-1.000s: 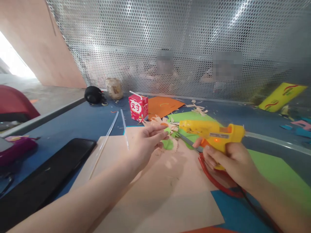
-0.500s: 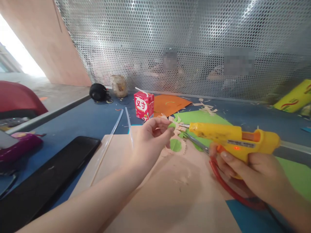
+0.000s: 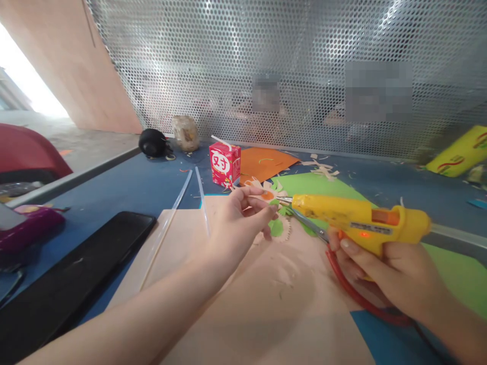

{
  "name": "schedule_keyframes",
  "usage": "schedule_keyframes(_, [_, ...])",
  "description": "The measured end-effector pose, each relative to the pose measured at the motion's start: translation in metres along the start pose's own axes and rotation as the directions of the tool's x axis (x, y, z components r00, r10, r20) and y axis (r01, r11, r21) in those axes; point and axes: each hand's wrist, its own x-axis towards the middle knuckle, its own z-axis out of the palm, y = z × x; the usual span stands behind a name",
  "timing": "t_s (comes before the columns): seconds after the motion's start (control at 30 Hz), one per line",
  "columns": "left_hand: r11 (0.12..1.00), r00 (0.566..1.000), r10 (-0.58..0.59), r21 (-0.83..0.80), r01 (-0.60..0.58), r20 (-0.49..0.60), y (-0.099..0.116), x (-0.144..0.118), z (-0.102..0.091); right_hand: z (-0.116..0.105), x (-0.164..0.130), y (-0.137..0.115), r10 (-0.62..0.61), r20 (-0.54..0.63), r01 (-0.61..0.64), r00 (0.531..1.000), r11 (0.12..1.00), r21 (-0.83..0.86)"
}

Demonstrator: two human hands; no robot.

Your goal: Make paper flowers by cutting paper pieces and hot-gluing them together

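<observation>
Centrally, yellow glue gun (image 3: 335, 210), gripped in right hand (image 3: 388, 268), nozzle near small green paper piece (image 3: 274, 203). Left hand (image 3: 239, 218): fingers curled at green piece; whether pinched, cannot tell. Just beyond: paper flower (image 3: 267, 195), orange centre. Beneath gun: red-handled scissors (image 3: 341, 282), on beige sheet (image 3: 266, 309). Farther: red drink carton (image 3: 225, 165), upright.

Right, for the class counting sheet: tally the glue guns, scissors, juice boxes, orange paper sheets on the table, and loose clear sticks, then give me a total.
Glue gun: 1
Scissors: 1
Juice box: 1
Orange sheet: 1
Clear sticks: 2
Total: 6
</observation>
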Motion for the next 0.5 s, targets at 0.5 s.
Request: schedule_keyframes(0.5, [1.000, 1.000, -0.009, -0.002, 0.009, -0.013, 0.0025, -0.0012, 0.0023, 0.0030, 0.0011, -0.0063, 0.042, -0.031, -0.040, 0.999, 0.996, 0.080])
